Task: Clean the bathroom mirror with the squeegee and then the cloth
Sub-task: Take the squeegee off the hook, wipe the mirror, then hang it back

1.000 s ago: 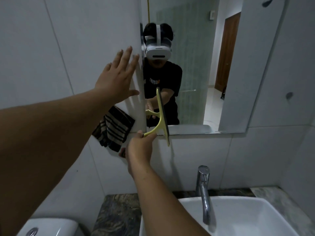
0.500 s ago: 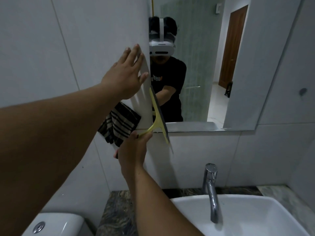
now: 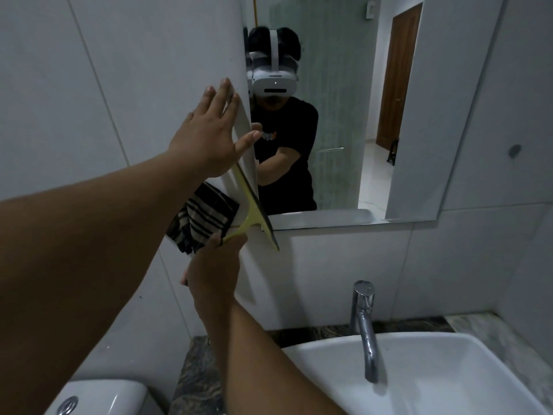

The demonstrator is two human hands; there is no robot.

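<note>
The wall mirror (image 3: 344, 115) fills the upper middle and reflects a person in a white headset. My right hand (image 3: 214, 265) grips the handle of a yellow squeegee (image 3: 254, 209), whose black-edged blade lies tilted over the mirror's lower left corner, its lower end past the bottom edge. My left hand (image 3: 211, 131) is flat and spread against the white wall at the mirror's left edge, thumb touching the glass edge. A dark striped cloth (image 3: 203, 217) hangs on the wall just left of the squeegee, partly hidden by my left forearm.
A white basin (image 3: 419, 375) with a chrome tap (image 3: 365, 324) sits below right on a dark marbled counter (image 3: 197, 378). A white toilet cistern (image 3: 98, 396) is at the bottom left. Grey wall tiles surround the mirror.
The squeegee has slid left and tilted, from upright on the glass to the mirror's lower left corner. My left hand has stayed pressed on the wall by the mirror's edge.
</note>
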